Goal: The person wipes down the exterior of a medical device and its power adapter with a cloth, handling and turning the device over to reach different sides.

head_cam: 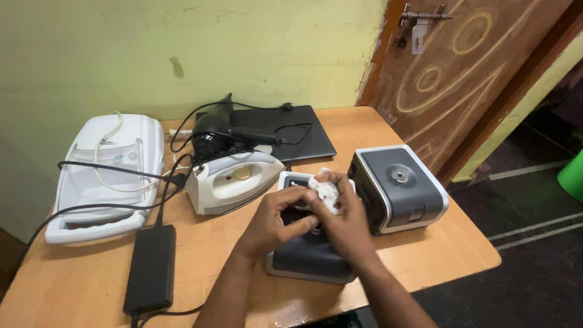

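Gripping a small white round-lobed plastic part (323, 191) with curled fingers, the left hand (276, 220) and right hand (346, 223) are holding it over a grey-and-white device (306, 258) on the wooden table (425, 255).

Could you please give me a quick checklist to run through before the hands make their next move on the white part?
1. White part held by both hands: ok; left hand and right hand both grip it.
2. Grey unit under the hands resting flat on the table: ok.
3. Unit clear of the table's front edge: not ok; it sits close to it.
4. Second grey box out of the way: cannot tell; it stands right beside the right hand.
5. Iron and its cords clear of the hands: ok.
6. White part seated or loose on the unit: cannot tell; fingers hide the joint.
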